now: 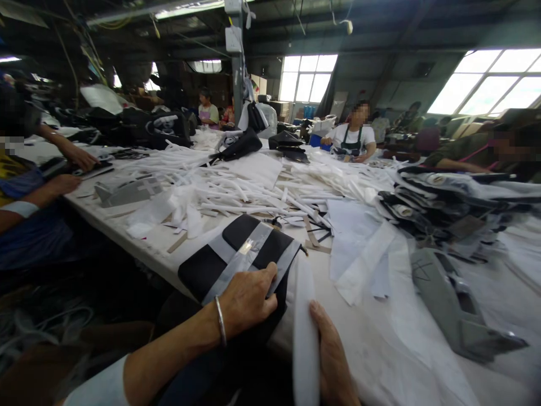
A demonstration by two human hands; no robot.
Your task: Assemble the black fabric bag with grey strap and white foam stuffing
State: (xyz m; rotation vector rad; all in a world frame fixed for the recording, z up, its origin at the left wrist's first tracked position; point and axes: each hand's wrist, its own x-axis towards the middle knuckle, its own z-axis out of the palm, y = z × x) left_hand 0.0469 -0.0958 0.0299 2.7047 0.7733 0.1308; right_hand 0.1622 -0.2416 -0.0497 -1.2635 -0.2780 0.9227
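A black bag [240, 239] with a flap lies at the table's front edge, crossed by translucent grey protective strips [247, 248]. My left hand [249, 299], with a silver bangle at the wrist, has its fingers curled and closed on the bag's near right side. Just right of the bag, a long white padded strip [305, 338] stands out toward me. Against its right side is my right hand [332, 355], thumb up along the strip; its other fingers are mostly hidden. The lower part of the bag falls in dark shadow.
Many white strips [236, 194] and paper sheets [355, 242] cover the table. A grey tape dispenser [454, 307] stands at right, below stacked black pieces [439, 206]. Another dispenser [129, 192] is at left. A co-worker's hands [80, 163] are at far left; other people sit opposite.
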